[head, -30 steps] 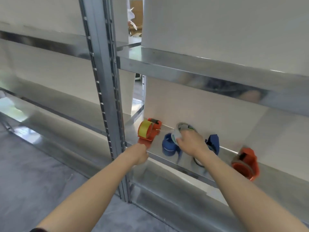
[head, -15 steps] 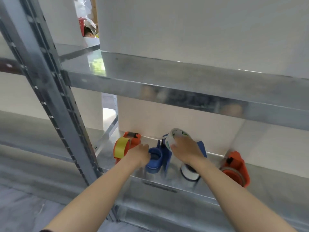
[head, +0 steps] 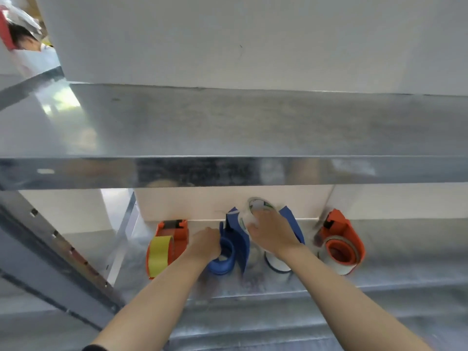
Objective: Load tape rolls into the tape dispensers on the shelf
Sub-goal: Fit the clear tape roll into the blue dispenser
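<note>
The upper shelf (head: 253, 171) now spans mid-frame, its edge low over the work (headroom looks tight). Lower centre, the left hand (head: 205, 245) has moved from the orange dispenser (head: 169, 245) to clasp the blue dispenser (head: 229, 247); the right hand (head: 272, 233) still grips the clear tape roll (head: 255, 207) just above it, so seating appears next.

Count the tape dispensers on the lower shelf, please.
3 visible: orange plastic dispenser with yellow tape at left, blue plastic dispenser in the middle, orange plastic dispenser at right; hands may hide more.
</note>
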